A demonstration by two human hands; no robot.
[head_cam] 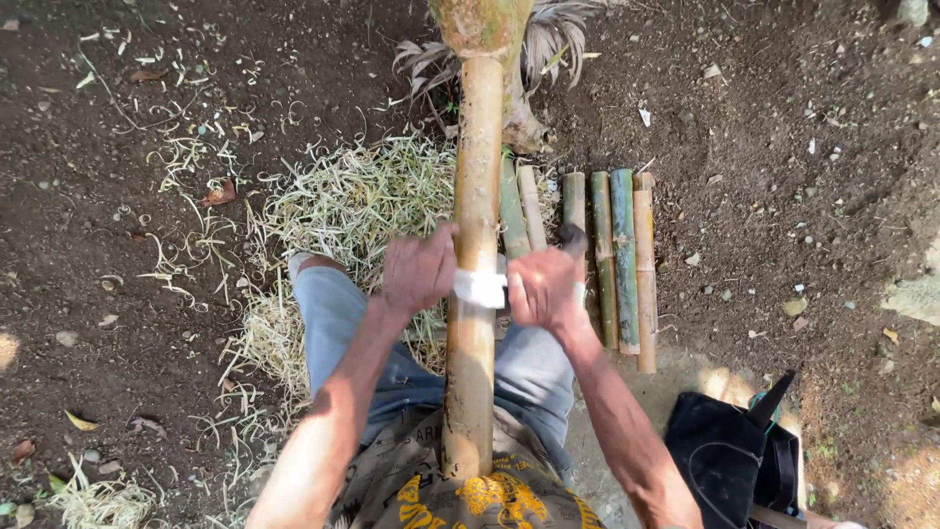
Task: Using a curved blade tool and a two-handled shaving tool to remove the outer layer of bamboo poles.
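Bamboo pole [477, 245] lies lengthwise between the person's knees, its near end braced against the belly, its far end propped on a green-tinged stump [482, 22] at the top of the view. The pole is yellow-tan and looks scraped along most of its visible length.

Left hand [419, 271] is clenched around one end of a blade [482, 287], right hand [541, 287] around the other; the blade shows as a pale bright strip lying crosswise on the pole, touching it, between the two fists. Handle under the left hand cannot be made out; a dark stub shows just above the right hand.

A heap of pale curled shavings [343, 211] spreads on the soil left of the pole. Right of the pole, five or six short bamboo lengths [607, 255] lie side by side, some green, some tan. A dark bag [729, 456] sits at lower right on bare ground.

Judgement: the step in hand appears to be shaving the pole's skin with a two-handed draw stroke, blade about midway along the pole. The next stroke likely calls for even pressure from both fists, blade square across the pole, and the near end kept braced so that the pole does not roll.
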